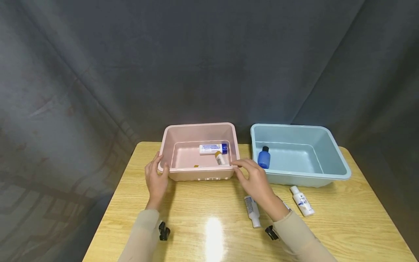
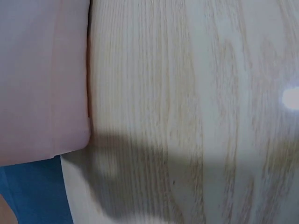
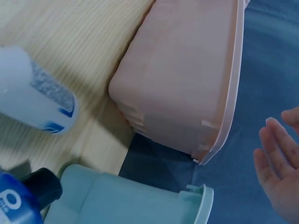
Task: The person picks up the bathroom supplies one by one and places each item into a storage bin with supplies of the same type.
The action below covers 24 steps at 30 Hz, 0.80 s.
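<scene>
In the head view my left hand point(image 1: 157, 180) is at the front left corner of a pink plastic bin point(image 1: 199, 174), thumb and fingers spread around the rim. Only a sliver of it shows in the left wrist view. My right hand point(image 1: 255, 182) reaches to the bin's front right corner. Its fingers are extended and hold nothing in the right wrist view, a little apart from the rim. Inside the pink bin lie a white tube with a blue cap point(image 1: 212, 149) and a small white bottle with a gold cap point(image 1: 220, 158). Another gold piece point(image 1: 196, 166) peeks over the front wall.
A light blue bin point(image 1: 301, 175) stands to the right with a blue bottle point(image 1: 264, 159) inside. White bottles point(image 1: 302, 202) point(image 1: 252, 211) lie on the wooden table point(image 1: 186, 218). A blue bottle with a black cap point(image 3: 42, 186) is beneath my right forearm. Dark curtain hangs behind.
</scene>
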Each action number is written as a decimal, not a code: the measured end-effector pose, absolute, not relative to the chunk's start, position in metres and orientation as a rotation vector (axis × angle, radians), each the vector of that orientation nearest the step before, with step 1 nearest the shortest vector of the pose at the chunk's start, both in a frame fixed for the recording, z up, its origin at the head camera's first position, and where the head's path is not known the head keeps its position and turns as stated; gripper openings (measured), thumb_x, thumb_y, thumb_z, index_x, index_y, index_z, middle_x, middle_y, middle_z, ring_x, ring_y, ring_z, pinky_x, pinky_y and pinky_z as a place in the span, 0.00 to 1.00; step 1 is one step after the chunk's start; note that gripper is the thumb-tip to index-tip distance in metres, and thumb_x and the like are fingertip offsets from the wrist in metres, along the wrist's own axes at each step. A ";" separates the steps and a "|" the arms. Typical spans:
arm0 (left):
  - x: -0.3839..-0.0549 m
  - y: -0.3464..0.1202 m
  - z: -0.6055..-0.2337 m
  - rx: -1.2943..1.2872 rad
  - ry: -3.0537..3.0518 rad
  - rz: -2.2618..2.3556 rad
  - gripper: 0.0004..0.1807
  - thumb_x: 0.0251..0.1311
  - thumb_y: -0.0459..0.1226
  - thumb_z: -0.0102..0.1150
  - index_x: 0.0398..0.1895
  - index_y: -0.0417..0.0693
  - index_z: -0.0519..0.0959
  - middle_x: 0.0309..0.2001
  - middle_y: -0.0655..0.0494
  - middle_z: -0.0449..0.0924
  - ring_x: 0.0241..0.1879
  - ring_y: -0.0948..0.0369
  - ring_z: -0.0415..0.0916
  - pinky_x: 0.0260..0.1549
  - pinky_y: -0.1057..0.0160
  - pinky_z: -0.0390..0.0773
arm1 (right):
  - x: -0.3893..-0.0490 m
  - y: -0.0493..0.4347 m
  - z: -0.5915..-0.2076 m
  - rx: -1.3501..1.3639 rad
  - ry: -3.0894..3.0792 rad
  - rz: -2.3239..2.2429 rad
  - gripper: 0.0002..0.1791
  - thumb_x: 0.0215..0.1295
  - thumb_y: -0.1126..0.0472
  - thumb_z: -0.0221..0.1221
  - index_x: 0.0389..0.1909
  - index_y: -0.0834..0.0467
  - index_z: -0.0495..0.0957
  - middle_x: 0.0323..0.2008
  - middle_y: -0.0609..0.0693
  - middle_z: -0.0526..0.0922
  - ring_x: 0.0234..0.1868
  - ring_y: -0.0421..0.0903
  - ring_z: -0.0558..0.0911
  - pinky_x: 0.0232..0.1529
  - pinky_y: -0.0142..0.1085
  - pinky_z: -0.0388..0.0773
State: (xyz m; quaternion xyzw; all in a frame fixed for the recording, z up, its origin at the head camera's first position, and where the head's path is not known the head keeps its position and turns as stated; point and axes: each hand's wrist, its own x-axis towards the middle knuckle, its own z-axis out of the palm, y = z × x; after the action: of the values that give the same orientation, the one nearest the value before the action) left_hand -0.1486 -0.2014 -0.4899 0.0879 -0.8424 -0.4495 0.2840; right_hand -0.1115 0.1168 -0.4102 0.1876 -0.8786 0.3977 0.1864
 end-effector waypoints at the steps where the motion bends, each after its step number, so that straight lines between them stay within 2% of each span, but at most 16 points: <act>1: -0.148 -0.202 -0.489 0.234 -2.254 -1.185 0.20 0.60 0.32 0.60 0.58 0.45 0.79 0.67 0.56 0.72 0.63 0.50 0.64 0.61 0.47 0.62 | -0.110 0.118 -0.411 0.530 -2.473 1.117 0.12 0.63 0.71 0.64 0.47 0.59 0.84 0.44 0.52 0.85 0.47 0.50 0.82 0.52 0.47 0.79; 12: -0.147 -0.196 -0.477 0.125 -2.131 -1.069 0.19 0.55 0.27 0.62 0.52 0.43 0.83 0.58 0.55 0.81 0.57 0.50 0.71 0.60 0.50 0.60 | -0.095 0.138 -0.421 0.470 -2.444 1.078 0.15 0.59 0.74 0.65 0.46 0.59 0.84 0.45 0.52 0.85 0.47 0.52 0.82 0.51 0.49 0.80; 18: -0.152 -0.189 -0.472 0.071 -2.034 -1.028 0.17 0.52 0.25 0.64 0.47 0.42 0.85 0.52 0.52 0.84 0.52 0.48 0.75 0.57 0.51 0.62 | -0.087 0.146 -0.428 0.471 -2.375 0.985 0.17 0.54 0.75 0.68 0.45 0.59 0.85 0.42 0.51 0.86 0.43 0.49 0.84 0.47 0.46 0.81; 24: -0.154 -0.175 -0.461 0.000 -2.018 -1.049 0.17 0.52 0.25 0.65 0.46 0.42 0.84 0.50 0.50 0.85 0.52 0.48 0.75 0.58 0.52 0.62 | -0.078 0.155 -0.431 0.433 -2.362 0.950 0.18 0.53 0.75 0.69 0.45 0.57 0.85 0.43 0.50 0.86 0.46 0.50 0.84 0.49 0.42 0.79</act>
State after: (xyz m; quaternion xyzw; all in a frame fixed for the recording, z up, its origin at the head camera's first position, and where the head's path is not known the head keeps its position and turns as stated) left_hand -0.1544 -0.1752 -0.4613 -0.0001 -0.8052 -0.4184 0.4203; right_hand -0.0784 0.1555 -0.4307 0.1611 -0.8792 0.3536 0.2758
